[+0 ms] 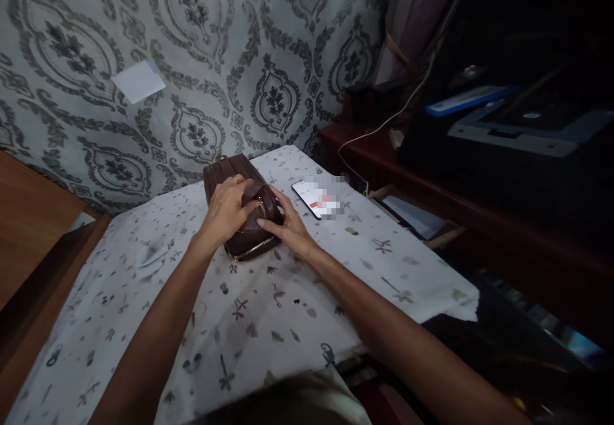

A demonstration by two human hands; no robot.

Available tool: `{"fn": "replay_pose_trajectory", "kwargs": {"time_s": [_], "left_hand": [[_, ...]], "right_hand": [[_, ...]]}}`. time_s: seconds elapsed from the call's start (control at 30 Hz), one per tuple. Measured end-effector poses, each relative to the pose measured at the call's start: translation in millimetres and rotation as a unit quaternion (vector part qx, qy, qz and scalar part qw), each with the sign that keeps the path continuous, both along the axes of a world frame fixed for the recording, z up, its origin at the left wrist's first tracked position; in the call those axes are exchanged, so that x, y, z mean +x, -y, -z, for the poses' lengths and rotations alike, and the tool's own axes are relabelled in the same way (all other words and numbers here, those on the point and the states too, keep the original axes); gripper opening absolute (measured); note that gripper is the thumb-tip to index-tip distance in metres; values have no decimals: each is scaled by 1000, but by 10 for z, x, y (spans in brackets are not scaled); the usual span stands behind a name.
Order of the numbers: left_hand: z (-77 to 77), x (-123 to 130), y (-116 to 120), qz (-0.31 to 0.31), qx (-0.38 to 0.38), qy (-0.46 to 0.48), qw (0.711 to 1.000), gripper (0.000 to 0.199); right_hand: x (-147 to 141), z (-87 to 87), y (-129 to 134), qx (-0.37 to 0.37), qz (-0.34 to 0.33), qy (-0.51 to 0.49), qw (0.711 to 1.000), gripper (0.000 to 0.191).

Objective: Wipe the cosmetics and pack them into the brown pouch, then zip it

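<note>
Grips [248, 206] [274, 225] on brown zippered bag [235, 175], contents hidden, phone [314, 200] near

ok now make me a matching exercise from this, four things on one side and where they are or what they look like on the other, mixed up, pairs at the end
Column one
1. bag
2. phone
3. white cable
4. left hand

Column two
A. lying on the patterned cloth, its screen lit
B. on top of the brown item, thumb and fingers spread
C. dark brown, with a gold-coloured zip
D. hanging down past the edge of the dark red furniture

Pairs: 1-C, 2-A, 3-D, 4-B
</note>
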State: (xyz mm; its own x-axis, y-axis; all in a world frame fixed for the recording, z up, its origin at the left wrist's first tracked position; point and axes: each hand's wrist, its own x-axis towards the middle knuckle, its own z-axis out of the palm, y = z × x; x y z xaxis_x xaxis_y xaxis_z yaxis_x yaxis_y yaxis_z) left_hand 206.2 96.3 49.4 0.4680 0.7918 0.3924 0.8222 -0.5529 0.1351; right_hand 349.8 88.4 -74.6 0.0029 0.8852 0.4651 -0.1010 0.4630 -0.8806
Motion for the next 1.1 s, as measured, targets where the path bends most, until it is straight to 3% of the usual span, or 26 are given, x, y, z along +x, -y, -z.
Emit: {"fn": "replay_pose_trajectory", "kwargs": {"time_s": [0.13,0.4,0.6,0.77,0.97,1.1], "left_hand": [[-19,-29,-49,27,-16,37,999,6],[2,-60,-125,37,-50,88,994,11],[-1,-45,-92,35,-51,134,989,14],[36,19,-37,-4,-44,192,980,14],[166,121,98,-88,62,167,980,10],[226,152,172,-88,72,167,979,11]], "right_hand": [[70,6,-8,12,-14,56,998,97],[-82,72,-10,24,84,69,994,89],[-85,82,-10,36,87,71,993,90],[-75,95,-8,33,78,74,994,90],[-74,92,-1,35,75,92,992,91],[-66,84,2,38,74,106,991,90]]}}
